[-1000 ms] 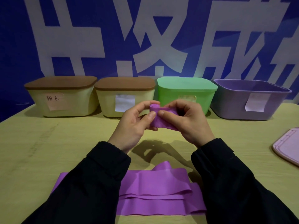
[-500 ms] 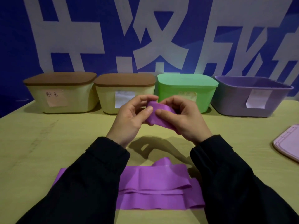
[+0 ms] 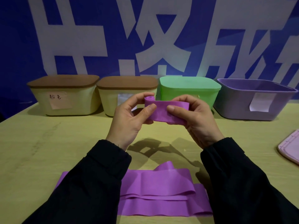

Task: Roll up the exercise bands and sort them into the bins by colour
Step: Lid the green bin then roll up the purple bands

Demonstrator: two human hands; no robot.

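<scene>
Now both hands, left hand [image 3: 129, 117] and right hand [image 3: 196, 118], pinch the purple band [image 3: 166, 112], rolling underway. Next calls for tighter winding, then the purple bin [image 3: 242, 109].

A yellowish wooden table [image 3: 48, 159] stands before a blue wall banner [image 3: 19, 38] with large white characters. A pink lid [image 3: 289, 148] lies flat at the table's right edge, partly cut off by the frame.
</scene>
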